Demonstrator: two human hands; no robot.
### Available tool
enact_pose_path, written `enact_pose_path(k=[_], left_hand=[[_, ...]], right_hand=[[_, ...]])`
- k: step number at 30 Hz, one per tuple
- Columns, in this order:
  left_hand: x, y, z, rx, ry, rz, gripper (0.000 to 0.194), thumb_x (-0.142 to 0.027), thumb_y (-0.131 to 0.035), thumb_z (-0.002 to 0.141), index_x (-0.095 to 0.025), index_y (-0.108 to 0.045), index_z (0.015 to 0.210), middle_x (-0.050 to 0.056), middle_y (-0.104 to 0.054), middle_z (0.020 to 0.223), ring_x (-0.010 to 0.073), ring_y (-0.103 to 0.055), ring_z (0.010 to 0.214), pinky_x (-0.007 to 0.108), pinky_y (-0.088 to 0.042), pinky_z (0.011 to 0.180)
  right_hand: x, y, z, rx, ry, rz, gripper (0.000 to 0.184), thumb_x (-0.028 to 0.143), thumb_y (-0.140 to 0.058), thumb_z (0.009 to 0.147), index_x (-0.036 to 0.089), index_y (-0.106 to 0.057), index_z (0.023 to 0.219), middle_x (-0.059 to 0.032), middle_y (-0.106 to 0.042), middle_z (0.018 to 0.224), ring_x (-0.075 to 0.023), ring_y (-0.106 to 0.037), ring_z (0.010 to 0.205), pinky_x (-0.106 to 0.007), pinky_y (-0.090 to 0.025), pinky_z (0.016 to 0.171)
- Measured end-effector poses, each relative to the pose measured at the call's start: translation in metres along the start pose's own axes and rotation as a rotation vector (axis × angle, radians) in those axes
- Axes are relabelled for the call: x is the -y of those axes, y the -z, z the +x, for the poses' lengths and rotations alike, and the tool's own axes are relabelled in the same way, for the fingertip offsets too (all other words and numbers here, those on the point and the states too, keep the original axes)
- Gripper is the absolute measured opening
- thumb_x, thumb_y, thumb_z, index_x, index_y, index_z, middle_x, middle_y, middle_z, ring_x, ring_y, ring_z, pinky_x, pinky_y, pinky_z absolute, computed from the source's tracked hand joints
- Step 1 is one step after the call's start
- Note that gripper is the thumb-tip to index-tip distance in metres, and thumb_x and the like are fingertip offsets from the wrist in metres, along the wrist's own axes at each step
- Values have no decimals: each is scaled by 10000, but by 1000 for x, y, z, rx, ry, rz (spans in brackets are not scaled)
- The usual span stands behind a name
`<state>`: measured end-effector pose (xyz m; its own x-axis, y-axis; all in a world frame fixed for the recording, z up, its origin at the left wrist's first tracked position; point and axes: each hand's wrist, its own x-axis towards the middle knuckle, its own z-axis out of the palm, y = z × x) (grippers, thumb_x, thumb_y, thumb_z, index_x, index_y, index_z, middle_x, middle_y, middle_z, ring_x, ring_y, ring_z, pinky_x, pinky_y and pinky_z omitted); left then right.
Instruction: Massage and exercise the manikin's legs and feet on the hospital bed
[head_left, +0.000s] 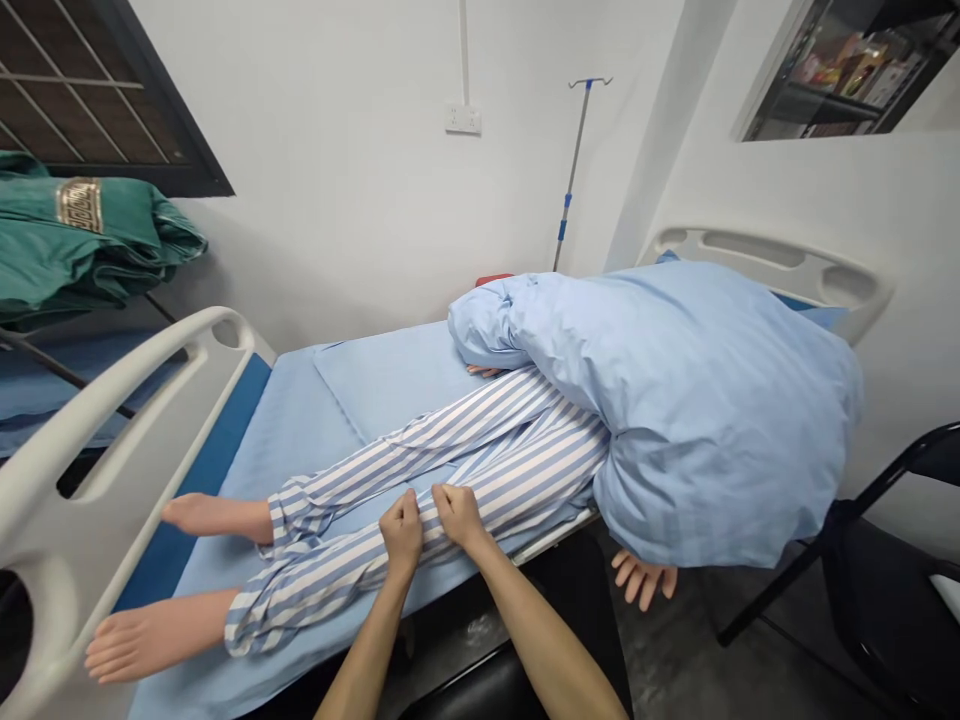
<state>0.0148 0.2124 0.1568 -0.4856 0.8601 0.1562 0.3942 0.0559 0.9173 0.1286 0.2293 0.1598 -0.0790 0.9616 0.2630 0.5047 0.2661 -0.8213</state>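
The left hand (401,532) and right hand (459,515), just apart, grip the striped trouser leg (420,548) of a manikin (214,517) lying along the hospital bed (300,430). The fingers (405,510) curl closed, pinching the blue-and-white cloth. That leg lies near the bed's near edge, its bare foot (150,642) close to the white end rail (67,470). A light-blue blanket (712,410) covers the manikin's upper body, and a manikin hand (641,580) hangs past the near edge. An IV pole (574,170) stands beyond the far edge.

A blue-sheeted hospital bed (292,430) carries a striped-pajama mannequin (517,465).
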Motion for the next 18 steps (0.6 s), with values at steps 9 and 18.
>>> enact_pose_path(k=[9,18], left_hand=[[-25,-45,-19,-6,-5,89,422,-442,-413,818,-221,-266,490,-40,-243,501,103,-288,530,260,-250,551],[-39,-85,-25,115,-49,14,424,-420,-449,809,-224,-255,485,-49,-237,488,95,-271,518,255,-259,535]], right_hand=[[-18,36,11,-84,-44,208,476,411,-340,959,230,-360,519,-2,-434,506,-142,-398,533,-308,-280,563],[-33,64,10,-123,-66,106,451,386,-314,964,225,-409,553,1,-458,524,-133,-394,545,-280,-294,568]])
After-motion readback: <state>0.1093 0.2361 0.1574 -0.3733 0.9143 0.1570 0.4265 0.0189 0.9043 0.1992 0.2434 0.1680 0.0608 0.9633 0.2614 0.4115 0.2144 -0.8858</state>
